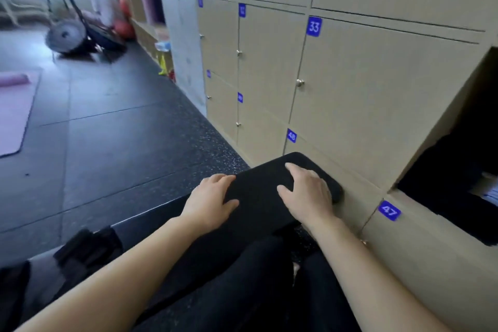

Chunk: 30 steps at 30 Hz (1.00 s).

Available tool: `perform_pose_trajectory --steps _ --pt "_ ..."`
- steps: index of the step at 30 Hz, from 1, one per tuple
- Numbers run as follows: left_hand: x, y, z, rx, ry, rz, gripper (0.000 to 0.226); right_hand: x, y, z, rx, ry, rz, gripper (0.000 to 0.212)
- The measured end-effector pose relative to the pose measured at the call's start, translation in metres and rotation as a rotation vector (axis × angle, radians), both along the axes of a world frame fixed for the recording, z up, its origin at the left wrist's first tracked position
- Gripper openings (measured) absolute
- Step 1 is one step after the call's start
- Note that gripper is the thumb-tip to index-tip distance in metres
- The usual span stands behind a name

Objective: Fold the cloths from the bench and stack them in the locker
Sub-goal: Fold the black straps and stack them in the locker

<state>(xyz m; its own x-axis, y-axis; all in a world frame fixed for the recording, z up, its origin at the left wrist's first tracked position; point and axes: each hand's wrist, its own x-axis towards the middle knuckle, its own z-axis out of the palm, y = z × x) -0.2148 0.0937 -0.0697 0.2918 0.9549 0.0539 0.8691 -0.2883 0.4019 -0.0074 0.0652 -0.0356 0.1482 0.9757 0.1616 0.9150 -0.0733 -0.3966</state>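
A folded black cloth (258,191) is held in front of me, above my legs, close to the tan locker wall. My left hand (211,201) grips its left edge, thumb on top and fingers curled over the side. My right hand (307,187) lies on the cloth's right part with fingers spread and curved over it. An open locker (455,170) gapes at the right, dark inside, with something black and a pale item in it. More black cloth (89,248) lies bunched on the dark bench (151,215) at lower left.
Tan locker doors numbered 33 (314,26), 48 (291,135) and 47 (389,210) fill the wall ahead. A pink mat (13,110) lies on the dark floor at left. Far back a person sits near gym gear and a weight plate (64,35).
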Motion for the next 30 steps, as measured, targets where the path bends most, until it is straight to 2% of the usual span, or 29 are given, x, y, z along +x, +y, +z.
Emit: perform_pose_trajectory --steps 9,16,22,30 --pt "-0.184 -0.054 -0.042 -0.044 -0.091 0.323 0.061 -0.159 0.001 -0.044 -0.127 0.028 0.282 0.061" --pt "-0.276 -0.096 -0.081 -0.087 -0.144 0.503 0.061 -0.236 -0.007 -0.079 -0.26 -0.047 0.445 0.063" --pt "-0.311 -0.127 -0.125 -0.124 -0.205 0.537 0.057 -0.281 -0.007 -0.099 -0.331 -0.138 0.585 0.063" --pt "-0.304 -0.147 -0.164 -0.124 -0.274 0.571 0.059 -0.311 -0.01 -0.117 -0.408 -0.157 0.678 0.062"
